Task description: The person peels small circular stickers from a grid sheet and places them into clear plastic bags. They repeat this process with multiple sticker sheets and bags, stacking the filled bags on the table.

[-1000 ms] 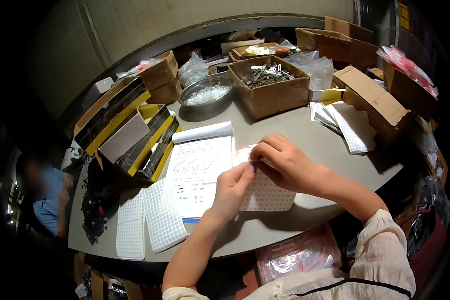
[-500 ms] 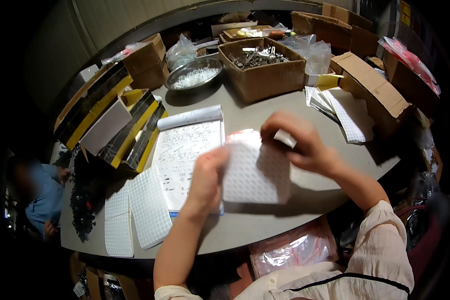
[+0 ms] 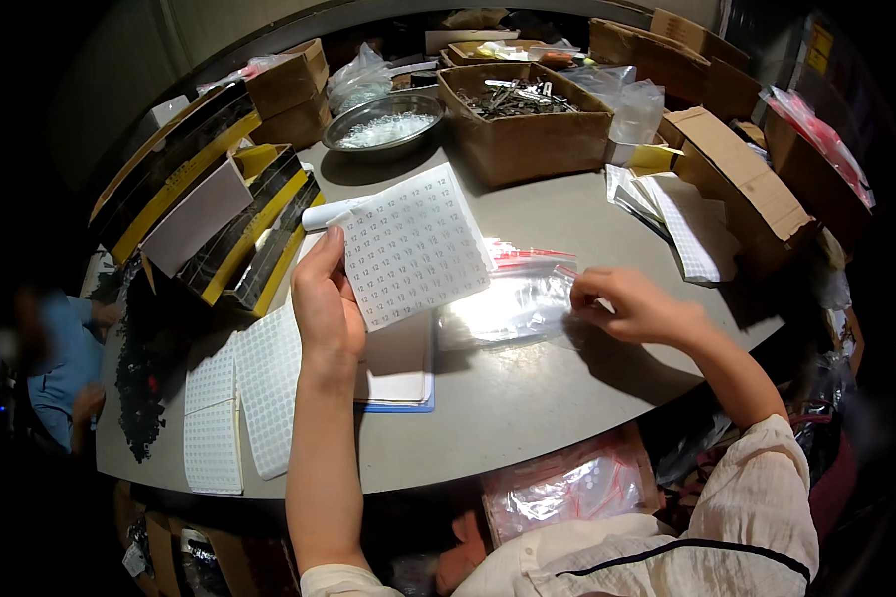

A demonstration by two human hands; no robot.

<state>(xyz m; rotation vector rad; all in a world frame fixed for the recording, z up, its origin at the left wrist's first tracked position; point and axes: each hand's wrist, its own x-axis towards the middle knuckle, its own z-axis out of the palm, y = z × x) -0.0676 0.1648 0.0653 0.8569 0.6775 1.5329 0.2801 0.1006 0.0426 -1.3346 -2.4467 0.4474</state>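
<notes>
My left hand (image 3: 324, 303) is closed on a white sheet of small round printed stickers (image 3: 418, 249), tilted up above an open notepad (image 3: 393, 370). Clear zip bags (image 3: 513, 298) with red closure strips lie on the table right of the sheet. At their right end is my right hand (image 3: 612, 303), its fingers pinched together by the bag's edge. What sits between those fingertips, if anything, is too small to make out. More sticker sheets (image 3: 264, 388) lie on the table left of my left forearm.
Behind stand a carton of dark metal parts (image 3: 528, 144) and a metal bowl of small clear pieces (image 3: 383, 127). Black-and-yellow boxes (image 3: 259, 224) stand left, near a pile of black pieces (image 3: 141, 368). Cartons (image 3: 742, 169) line the right. A person in blue (image 3: 58, 363) is at far left.
The sticker sheet has moved left and up in my left hand, uncovering the zip bags. My right hand has come away from the sheet, down to the bags' right end.
</notes>
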